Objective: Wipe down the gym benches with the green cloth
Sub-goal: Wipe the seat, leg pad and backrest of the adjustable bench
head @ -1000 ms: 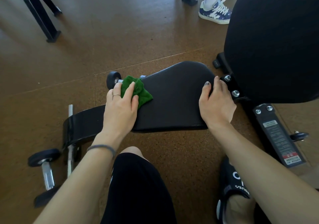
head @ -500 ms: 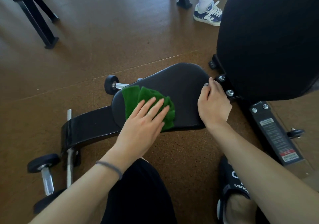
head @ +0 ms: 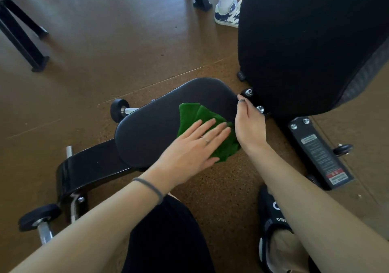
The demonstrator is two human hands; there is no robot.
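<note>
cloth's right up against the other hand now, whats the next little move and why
Probably lift the right hand clear of the seat pad. The left hand presses the green cloth flat with straight fingers, and the cloth's edge sits against the right hand at the pad's end beside the backrest. That corner likely can't be wiped until the hand moves.

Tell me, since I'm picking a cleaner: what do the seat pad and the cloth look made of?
Seat pad: apparently black vinyl or faux leather, smooth with a dull sheen. Green cloth: seemingly microfibre or terry, fuzzy matte pile, soft folds under the left hand.
</note>
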